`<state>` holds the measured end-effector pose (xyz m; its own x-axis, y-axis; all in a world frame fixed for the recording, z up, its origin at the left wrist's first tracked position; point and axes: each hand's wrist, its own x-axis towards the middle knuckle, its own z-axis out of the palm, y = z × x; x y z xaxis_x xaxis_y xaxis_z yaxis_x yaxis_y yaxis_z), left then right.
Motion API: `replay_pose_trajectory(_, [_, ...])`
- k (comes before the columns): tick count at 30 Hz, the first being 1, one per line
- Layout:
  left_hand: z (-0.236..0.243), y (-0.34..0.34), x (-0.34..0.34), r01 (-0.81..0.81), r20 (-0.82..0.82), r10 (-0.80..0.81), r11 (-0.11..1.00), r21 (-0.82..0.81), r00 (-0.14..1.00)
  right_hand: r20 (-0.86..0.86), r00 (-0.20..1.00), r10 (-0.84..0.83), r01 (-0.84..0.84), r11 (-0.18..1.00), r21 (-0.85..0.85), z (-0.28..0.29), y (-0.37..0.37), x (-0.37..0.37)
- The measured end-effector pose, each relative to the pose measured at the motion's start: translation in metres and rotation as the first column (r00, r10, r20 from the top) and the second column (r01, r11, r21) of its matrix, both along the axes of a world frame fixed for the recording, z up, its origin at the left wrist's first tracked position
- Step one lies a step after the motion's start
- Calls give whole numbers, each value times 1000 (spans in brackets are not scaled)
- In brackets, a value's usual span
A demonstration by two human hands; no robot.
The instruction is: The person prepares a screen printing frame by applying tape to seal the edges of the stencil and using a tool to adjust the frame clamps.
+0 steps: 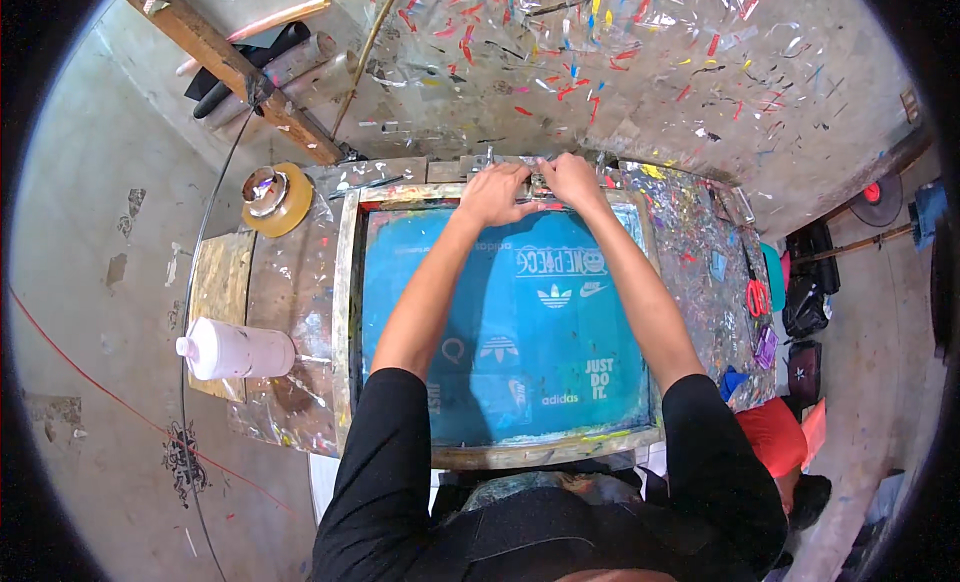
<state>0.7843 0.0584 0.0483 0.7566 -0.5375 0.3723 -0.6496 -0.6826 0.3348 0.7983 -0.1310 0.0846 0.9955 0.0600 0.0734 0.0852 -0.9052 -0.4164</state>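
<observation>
A silk-screen frame [350, 282] with blue mesh [470, 282] lies in front of me, pale logo and letter stencils showing in the mesh. Its wooden rim is stained with paint. At the far rail, my left hand [495, 194] is closed over the wood, thumb on the near side and fingers over the back. Just right of it, my right hand [573, 182] is closed beside a small metal clamp [540, 186] at that rail. Whatever its fingers hold is hidden. Both forearms stretch across the mesh.
A white bottle [240, 349] lies on its side at the left, near a roll of tape [278, 200]. Red-handled scissors [758, 298] are at the table's right edge. A paint-spattered wall [600, 82] rises behind. Another person in red [772, 437] is low at the right.
</observation>
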Motion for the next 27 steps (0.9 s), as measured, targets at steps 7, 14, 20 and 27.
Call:
replay_pose_trajectory(7, [9,-9,-9,-4,-2,4,1000,-1,1000,243,970,-18,-12,992,122,-23,-9,-36])
replay_pose_trajectory(14, [3,-4,-6,-40,-11,40,999,25,999,326,931,162,-277,896,347,8,-7,-94])
replay_pose_trajectory(20, [-11,-5,3,-19,9,18,995,93,1000,465,833,298,-404,904,144,-6,-24,-99])
replay_pose_trajectory(27, [-10,-10,5,3,-40,1,995,105,999,-207,978,4,128,772,623,-1,-33,-7])
